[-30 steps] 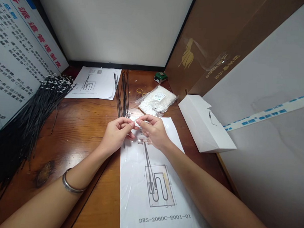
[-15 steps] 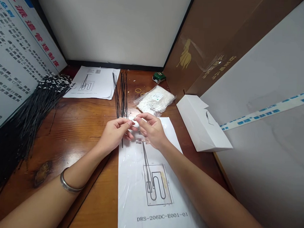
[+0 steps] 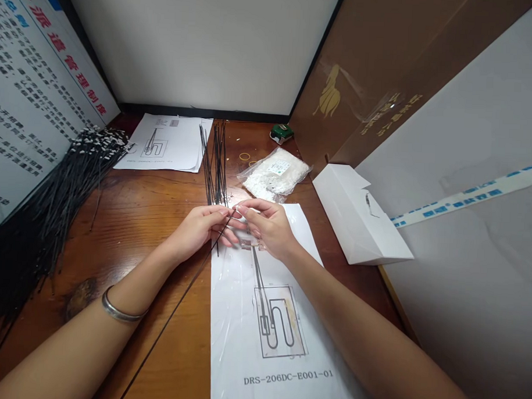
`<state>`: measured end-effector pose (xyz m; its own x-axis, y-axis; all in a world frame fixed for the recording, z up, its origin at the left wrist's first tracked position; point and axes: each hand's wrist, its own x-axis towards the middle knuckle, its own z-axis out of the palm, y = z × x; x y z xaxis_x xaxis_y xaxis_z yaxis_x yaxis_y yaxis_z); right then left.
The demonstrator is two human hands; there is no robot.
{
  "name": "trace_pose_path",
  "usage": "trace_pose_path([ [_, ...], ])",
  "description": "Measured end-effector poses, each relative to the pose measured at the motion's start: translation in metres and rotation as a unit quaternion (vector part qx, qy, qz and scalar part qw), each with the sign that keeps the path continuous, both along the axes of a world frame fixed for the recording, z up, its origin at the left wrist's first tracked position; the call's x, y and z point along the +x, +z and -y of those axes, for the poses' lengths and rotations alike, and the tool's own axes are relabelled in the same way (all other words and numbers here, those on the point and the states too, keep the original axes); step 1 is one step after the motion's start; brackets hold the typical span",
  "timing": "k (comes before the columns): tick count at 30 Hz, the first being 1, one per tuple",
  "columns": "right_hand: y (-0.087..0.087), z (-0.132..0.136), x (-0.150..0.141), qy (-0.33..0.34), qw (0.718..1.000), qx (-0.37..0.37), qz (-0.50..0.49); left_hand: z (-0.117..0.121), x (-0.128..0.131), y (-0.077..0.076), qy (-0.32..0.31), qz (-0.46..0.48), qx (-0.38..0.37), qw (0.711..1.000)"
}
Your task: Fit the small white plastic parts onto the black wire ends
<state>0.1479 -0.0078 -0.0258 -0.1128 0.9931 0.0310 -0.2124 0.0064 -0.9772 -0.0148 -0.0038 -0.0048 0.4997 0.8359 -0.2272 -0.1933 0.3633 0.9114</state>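
My left hand [image 3: 206,226] is closed in a pinch on a long thin black wire [image 3: 170,318], near its upper end. The wire slants down from the fingertips past my left forearm to the bottom edge. My right hand [image 3: 267,223] faces it, thumb and forefinger pinching a tiny white piece, probably a connector, at the wire's tip; the fingers hide most of it. Both hands are above the top of a printed drawing sheet [image 3: 230,338] in a clear sleeve. Just behind my left hand lie several loose black wires [image 3: 217,163].
A clear bag of small white pieces [image 3: 276,171] lies behind my hands, with a green tape measure [image 3: 281,133] beyond. A white box [image 3: 361,217] stands at right. At left are a large bundle of white-tipped black wires [image 3: 56,209] and more printed sheets [image 3: 172,144].
The wire now crosses in front of my left fingers up to the white piece; before, its upper part was hidden by the hand. Both hands stay close together, and the view has shifted slightly.
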Motion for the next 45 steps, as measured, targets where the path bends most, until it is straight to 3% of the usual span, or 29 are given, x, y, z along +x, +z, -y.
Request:
trace_pose_path([
  [8,0.0034,0.0015,-0.0008,-0.008,1.0,-0.005,0.005,0.0007,0.0001,-0.002,0.004,-0.024,0.025,0.999],
  [17,-0.0014,-0.0005,0.0001,-0.002,1.0,-0.001,-0.016,0.0089,0.0073,0.0066,0.087,-0.076,0.054,0.992],
  [26,-0.0011,-0.0003,0.0006,-0.002,1.0,-0.011,-0.011,0.0067,0.0064,0.0034,0.08,-0.08,0.065,0.991],
  [34,0.0026,-0.0015,0.0005,-0.019,0.998,-0.031,-0.057,0.0078,0.0035,0.0044,0.02,-0.083,0.07,0.994],
  [45,0.0029,0.0014,-0.0001,0.013,0.999,-0.003,-0.029,0.0069,0.0035,0.0049,0.037,-0.081,0.064,0.994],
])
